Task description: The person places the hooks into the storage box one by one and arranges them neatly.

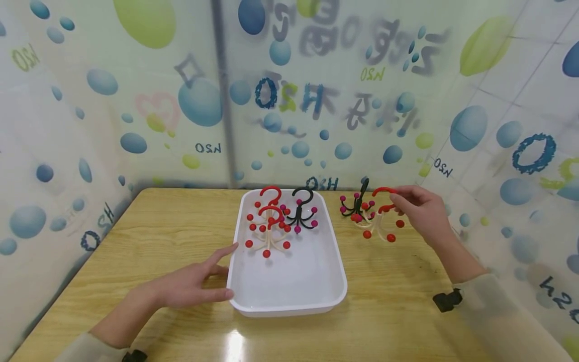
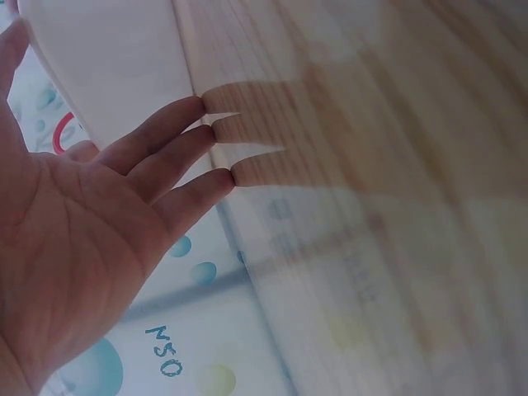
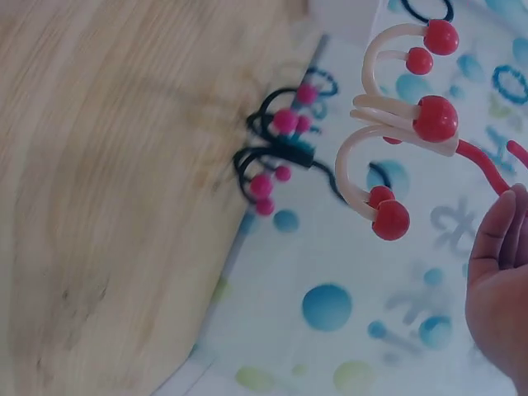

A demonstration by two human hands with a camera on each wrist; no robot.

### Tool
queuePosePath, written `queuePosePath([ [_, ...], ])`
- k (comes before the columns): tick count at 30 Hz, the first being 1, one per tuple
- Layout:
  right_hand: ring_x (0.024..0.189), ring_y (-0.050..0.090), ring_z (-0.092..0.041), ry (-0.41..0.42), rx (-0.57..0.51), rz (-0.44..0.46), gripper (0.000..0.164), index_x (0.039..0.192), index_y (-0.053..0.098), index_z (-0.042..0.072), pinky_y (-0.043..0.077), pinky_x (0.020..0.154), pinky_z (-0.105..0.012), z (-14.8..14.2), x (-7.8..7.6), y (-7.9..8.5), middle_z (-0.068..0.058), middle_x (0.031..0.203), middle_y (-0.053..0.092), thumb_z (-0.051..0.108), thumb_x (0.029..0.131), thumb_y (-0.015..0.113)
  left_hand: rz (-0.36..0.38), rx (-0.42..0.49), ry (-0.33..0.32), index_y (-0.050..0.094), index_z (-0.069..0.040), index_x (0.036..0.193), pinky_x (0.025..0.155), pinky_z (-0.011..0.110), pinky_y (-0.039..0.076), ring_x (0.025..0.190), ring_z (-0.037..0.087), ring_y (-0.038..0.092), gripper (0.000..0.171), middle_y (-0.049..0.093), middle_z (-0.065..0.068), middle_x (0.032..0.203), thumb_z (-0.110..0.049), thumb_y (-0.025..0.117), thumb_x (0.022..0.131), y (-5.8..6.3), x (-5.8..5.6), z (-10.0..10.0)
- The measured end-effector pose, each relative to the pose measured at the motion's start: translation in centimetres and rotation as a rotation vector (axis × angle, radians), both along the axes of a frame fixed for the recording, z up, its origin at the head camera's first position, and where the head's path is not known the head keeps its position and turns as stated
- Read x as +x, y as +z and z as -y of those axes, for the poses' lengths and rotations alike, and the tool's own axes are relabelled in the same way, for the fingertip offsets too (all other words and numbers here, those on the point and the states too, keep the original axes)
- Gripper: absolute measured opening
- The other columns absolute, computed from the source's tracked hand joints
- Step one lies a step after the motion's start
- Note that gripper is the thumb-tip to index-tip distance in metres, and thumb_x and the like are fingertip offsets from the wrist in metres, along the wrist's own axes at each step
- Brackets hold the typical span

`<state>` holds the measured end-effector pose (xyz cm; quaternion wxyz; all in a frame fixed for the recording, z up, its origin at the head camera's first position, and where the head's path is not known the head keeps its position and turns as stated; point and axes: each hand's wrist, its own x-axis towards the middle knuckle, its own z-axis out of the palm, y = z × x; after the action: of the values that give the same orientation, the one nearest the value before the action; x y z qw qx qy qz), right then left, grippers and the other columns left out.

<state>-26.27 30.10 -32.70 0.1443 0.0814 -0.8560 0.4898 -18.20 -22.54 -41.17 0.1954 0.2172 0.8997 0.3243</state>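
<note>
In the head view my right hand (image 1: 420, 213) pinches the red hook end of a cream claw hook with red ball tips (image 1: 380, 221), raised over the table. The right wrist view shows the same claw hook (image 3: 445, 145) hanging from the fingertips. Just behind it, a black claw hook with pink balls (image 1: 358, 206) stands on the table. My left hand (image 1: 190, 285) has its fingers spread, fingertips at the left side of a white tray (image 1: 289, 286). Inside the tray's far half are two red-and-cream claw hooks (image 1: 269, 236) and a black one (image 1: 298, 215).
The wooden table (image 1: 389, 301) backs onto a curtain (image 1: 298, 100) printed with blue and green bubbles. More of the printed sheet closes in the left and right sides. The near half of the tray shows bare white floor.
</note>
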Motion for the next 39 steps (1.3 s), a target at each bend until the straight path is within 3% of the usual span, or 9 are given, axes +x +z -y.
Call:
queuePosePath([
  [8, 0.081, 0.069, -0.017, 0.094, -0.002, -0.020, 0.036, 0.120, 0.070, 0.010, 0.058, 0.069, -0.021, 4.5, 0.3, 0.7, -0.010, 0.099, 0.071, 0.039, 0.098, 0.068, 0.013, 0.004, 0.004, 0.009, -0.036, 0.163, 0.111, 0.066, 0.038, 0.138, 0.036, 0.051, 0.093, 0.060, 0.007, 0.144, -0.054, 0.068, 0.093, 0.0, 0.0, 0.0],
  [20, 0.084, 0.072, -0.024, 0.204, -0.026, 0.033, 0.032, 0.119, 0.072, 0.015, 0.061, 0.071, -0.029, 10.2, -0.5, 0.2, -0.012, 0.105, 0.074, 0.038, 0.097, 0.071, 0.008, 0.015, -0.014, 0.007, -0.036, 0.163, 0.108, 0.067, 0.040, 0.137, 0.038, 0.052, 0.093, 0.060, 0.008, 0.144, -0.053, 0.068, 0.094, 0.3, 0.0, 0.0],
  [30, 0.087, 0.071, -0.025, 0.289, -0.007, 0.088, 0.026, 0.115, 0.073, 0.021, 0.061, 0.075, -0.030, 13.1, -1.7, -1.2, -0.010, 0.100, 0.073, 0.038, 0.095, 0.072, 0.007, 0.012, -0.008, 0.008, -0.037, 0.163, 0.108, 0.067, 0.040, 0.137, 0.037, 0.052, 0.093, 0.059, 0.007, 0.145, -0.054, 0.068, 0.094, 0.5, 0.0, 0.0],
  [34, 0.087, 0.070, -0.027, 0.306, -0.008, 0.108, 0.025, 0.115, 0.073, 0.020, 0.061, 0.076, -0.030, 13.8, -1.9, -1.7, -0.016, 0.101, 0.073, 0.035, 0.095, 0.073, 0.015, 0.016, -0.007, 0.007, -0.040, 0.162, 0.109, 0.067, 0.039, 0.138, 0.037, 0.051, 0.093, 0.059, 0.007, 0.145, -0.054, 0.068, 0.094, 0.4, 0.0, 0.0],
  [39, 0.089, 0.069, -0.029, 0.313, -0.009, 0.152, 0.026, 0.115, 0.072, 0.018, 0.061, 0.079, -0.037, 14.4, -2.1, -2.2, -0.015, 0.102, 0.073, 0.035, 0.095, 0.073, 0.024, 0.026, -0.007, 0.007, -0.043, 0.161, 0.110, 0.066, 0.039, 0.139, 0.036, 0.050, 0.092, 0.059, 0.007, 0.146, -0.054, 0.068, 0.094, 0.3, 0.0, 0.1],
])
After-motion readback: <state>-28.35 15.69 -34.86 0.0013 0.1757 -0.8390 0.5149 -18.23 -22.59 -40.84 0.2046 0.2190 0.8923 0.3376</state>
